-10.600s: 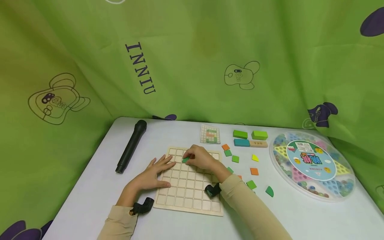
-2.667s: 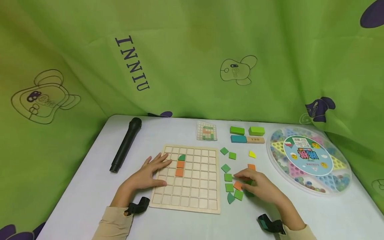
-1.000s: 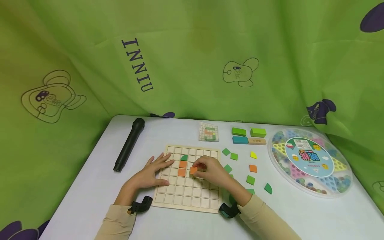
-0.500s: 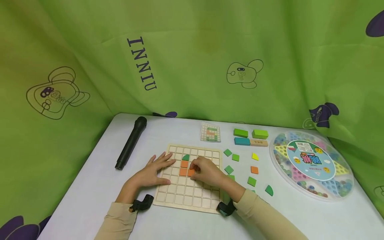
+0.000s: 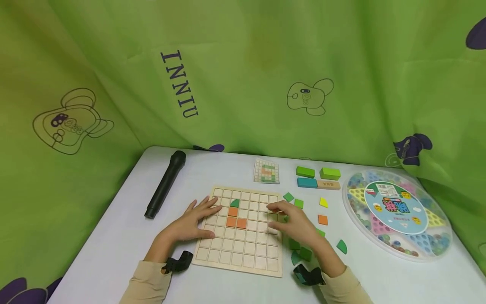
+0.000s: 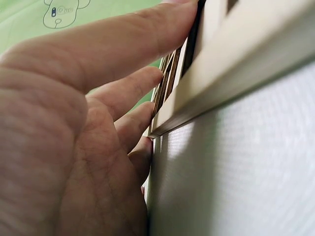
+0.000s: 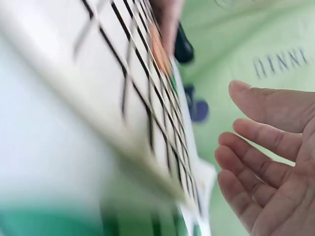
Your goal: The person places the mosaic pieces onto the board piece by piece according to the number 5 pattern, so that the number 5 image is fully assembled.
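A wooden grid board lies on the white table. In its cells sit a green quarter-round tile and three orange square tiles below it. My left hand rests flat on the board's left edge, fingers straight. My right hand hovers over the board's right edge with relaxed fingers and holds nothing. Loose green tiles, an orange tile and a yellow tile lie to the right of the board.
A black microphone lies left of the board. A pattern card and coloured blocks sit behind it. A round lidded tray of marbles fills the right side. Green printed cloth hangs behind.
My right hand set an orange tile into the board beside the lower orange one, let go, and drew back to the right. The left hand stayed put.
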Available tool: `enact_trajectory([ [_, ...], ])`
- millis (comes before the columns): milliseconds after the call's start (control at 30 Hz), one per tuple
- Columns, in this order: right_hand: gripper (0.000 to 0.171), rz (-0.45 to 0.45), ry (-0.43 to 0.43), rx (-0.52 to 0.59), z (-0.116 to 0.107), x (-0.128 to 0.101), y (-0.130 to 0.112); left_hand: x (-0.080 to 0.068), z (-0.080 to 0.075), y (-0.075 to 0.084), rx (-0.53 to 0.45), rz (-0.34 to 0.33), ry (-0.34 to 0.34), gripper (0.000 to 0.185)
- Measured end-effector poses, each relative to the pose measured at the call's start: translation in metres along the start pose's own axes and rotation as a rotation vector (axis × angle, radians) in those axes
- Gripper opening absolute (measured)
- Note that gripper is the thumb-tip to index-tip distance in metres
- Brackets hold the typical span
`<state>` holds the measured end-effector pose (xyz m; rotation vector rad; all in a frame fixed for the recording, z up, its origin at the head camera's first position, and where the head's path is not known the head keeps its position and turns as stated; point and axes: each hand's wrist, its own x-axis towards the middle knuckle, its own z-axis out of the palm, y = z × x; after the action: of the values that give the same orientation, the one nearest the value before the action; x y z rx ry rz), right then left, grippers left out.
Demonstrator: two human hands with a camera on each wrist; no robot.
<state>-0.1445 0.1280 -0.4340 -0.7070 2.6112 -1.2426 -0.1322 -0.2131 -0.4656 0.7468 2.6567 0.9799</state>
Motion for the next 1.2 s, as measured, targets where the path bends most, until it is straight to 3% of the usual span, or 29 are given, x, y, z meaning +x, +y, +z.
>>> enact_trajectory([
  [267, 0.043, 0.097, 0.155, -0.056, -0.060, -0.040, 0.046, 0.002, 0.000, 0.001, -0.022, -0.001, 0.003, 0.081],
  [433, 0.044, 0.190, 0.128, -0.080, -0.081, -0.054, 0.068, 0.003, 0.001, -0.001, -0.012, 0.003, 0.012, 0.081],
  [567, 0.040, 0.194, 0.098, -0.109, -0.082, -0.058, 0.082, 0.002, 0.000, -0.001, -0.024, -0.003, 0.012, 0.082],
  [800, 0.027, 0.157, 0.160, -0.252, -0.078, -0.057, 0.093, 0.002, -0.001, 0.001, -0.016, -0.001, 0.005, 0.081],
  [1200, 0.028, 0.221, 0.198, -0.229, -0.074, -0.055, 0.082, 0.002, -0.001, 0.000, -0.025, 0.003, 0.004, 0.081],
])
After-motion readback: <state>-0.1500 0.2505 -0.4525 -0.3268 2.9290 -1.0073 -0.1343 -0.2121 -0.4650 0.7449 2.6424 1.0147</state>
